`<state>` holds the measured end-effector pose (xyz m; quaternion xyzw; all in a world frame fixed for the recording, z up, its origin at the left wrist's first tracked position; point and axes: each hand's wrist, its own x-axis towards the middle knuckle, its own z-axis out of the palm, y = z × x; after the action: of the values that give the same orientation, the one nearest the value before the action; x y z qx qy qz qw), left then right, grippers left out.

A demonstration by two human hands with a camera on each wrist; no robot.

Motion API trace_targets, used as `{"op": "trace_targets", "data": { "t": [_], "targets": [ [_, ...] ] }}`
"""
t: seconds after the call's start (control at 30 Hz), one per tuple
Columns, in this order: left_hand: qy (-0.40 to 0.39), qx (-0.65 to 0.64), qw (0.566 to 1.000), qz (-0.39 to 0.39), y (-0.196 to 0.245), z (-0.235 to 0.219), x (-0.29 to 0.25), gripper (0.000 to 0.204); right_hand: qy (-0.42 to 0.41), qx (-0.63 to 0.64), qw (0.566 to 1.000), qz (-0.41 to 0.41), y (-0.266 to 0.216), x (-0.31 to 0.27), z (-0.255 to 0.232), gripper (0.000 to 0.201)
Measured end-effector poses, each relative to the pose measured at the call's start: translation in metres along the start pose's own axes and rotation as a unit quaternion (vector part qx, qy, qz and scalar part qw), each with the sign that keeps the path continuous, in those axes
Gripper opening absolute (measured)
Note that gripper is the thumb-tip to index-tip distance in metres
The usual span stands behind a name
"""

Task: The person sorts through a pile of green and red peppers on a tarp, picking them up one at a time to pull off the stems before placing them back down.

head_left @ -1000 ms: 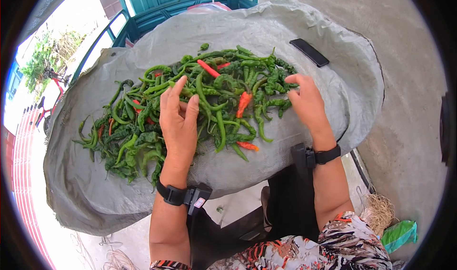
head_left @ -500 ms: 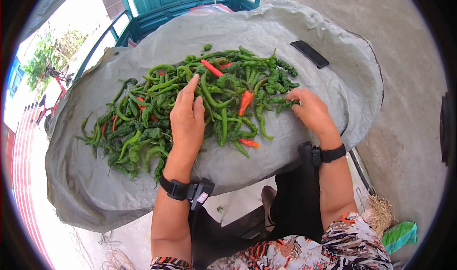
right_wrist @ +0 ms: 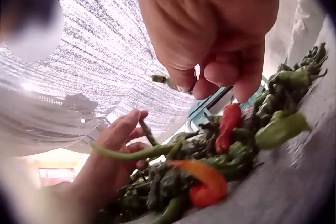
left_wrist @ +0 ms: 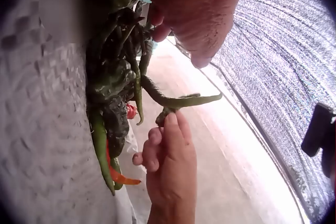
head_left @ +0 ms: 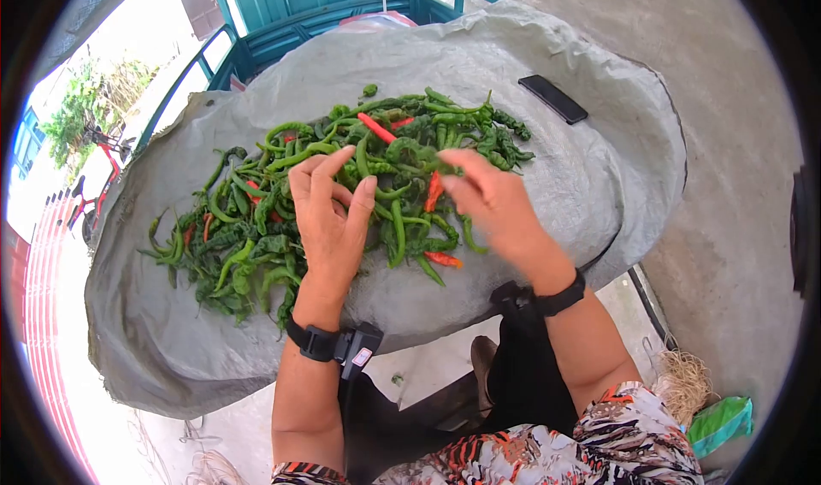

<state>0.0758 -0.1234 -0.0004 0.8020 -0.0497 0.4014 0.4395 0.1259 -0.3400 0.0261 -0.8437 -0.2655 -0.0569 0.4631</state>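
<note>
A heap of green peppers (head_left: pixel 256 228) with some red peppers (head_left: pixel 376 127) lies on a grey tarp (head_left: pixel 513 57). My left hand (head_left: pixel 352 175) hovers over the middle of the heap with fingers spread. In the right wrist view it (right_wrist: pixel 137 129) holds a long green pepper (right_wrist: pixel 168 148) between its fingers and thumb. My right hand (head_left: pixel 453 164) is blurred, just right of the left hand. In the left wrist view its thumb and forefinger (left_wrist: pixel 167 121) pinch the stem of a green pepper (left_wrist: pixel 184 100) raised off the heap.
A black phone (head_left: pixel 553 98) lies on the tarp at the far right. A teal metal frame (head_left: pixel 282 23) stands behind the tarp. To the right is concrete ground (head_left: pixel 727 143), with a straw bundle (head_left: pixel 680 382) and a green bag (head_left: pixel 718 421) near my leg.
My right hand left the heap's right edge and swung left towards the left hand. My left hand lifted off the heap and spread its fingers.
</note>
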Motion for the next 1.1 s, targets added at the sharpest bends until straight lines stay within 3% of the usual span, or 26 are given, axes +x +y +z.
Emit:
{"op": "trace_targets", "data": {
  "t": [0.1, 0.23, 0.33, 0.47, 0.53, 0.67, 0.77, 0.87, 1.0, 1.03, 1.1],
  "targets": [
    [0.01, -0.043, 0.999, -0.007, 0.004, 0.001, -0.001, 0.034, 0.014, -0.027, 0.994, -0.107, -0.008, -0.002, 0.021, 0.03],
    [-0.075, -0.06, 0.995, -0.008, 0.008, -0.003, 0.0, 0.024, -0.031, -0.033, 0.994, -0.099, -0.025, -0.007, 0.031, 0.031],
    [-0.082, -0.029, 0.992, 0.087, -0.001, 0.004, 0.002, 0.02, 0.009, 0.02, 0.987, -0.162, -0.022, -0.007, 0.042, 0.031],
    [-0.063, -0.056, 0.995, 0.05, 0.008, 0.003, 0.0, 0.017, 0.0, 0.094, 0.993, -0.071, -0.034, -0.01, 0.035, 0.032],
    [-0.092, -0.043, 0.993, 0.053, 0.01, 0.002, -0.001, 0.015, 0.001, 0.13, 0.991, -0.042, -0.033, -0.009, 0.032, 0.032],
    [-0.08, -0.017, 0.995, 0.058, 0.013, 0.001, 0.0, 0.013, 0.001, 0.255, 0.967, 0.005, -0.035, -0.008, 0.027, 0.028],
    [-0.031, 0.018, 0.999, 0.038, 0.011, 0.001, 0.0, 0.013, 0.091, 0.197, 0.975, -0.056, -0.02, 0.0, 0.023, 0.026],
    [0.022, -0.03, 0.999, -0.033, -0.007, 0.005, -0.003, 0.016, 0.171, 0.033, 0.982, -0.068, 0.005, 0.011, 0.009, 0.026],
    [0.055, -0.078, 0.992, -0.08, -0.007, 0.004, -0.002, 0.022, 0.19, -0.098, 0.977, -0.016, 0.039, 0.019, -0.007, 0.032],
    [0.07, -0.066, 0.994, -0.043, -0.011, 0.004, -0.001, 0.026, 0.187, -0.134, 0.973, -0.014, 0.047, 0.021, -0.01, 0.033],
    [0.054, -0.066, 0.995, -0.046, -0.013, 0.005, 0.001, 0.029, 0.174, -0.191, 0.966, -0.02, 0.063, 0.022, -0.01, 0.036]
  ]
}}
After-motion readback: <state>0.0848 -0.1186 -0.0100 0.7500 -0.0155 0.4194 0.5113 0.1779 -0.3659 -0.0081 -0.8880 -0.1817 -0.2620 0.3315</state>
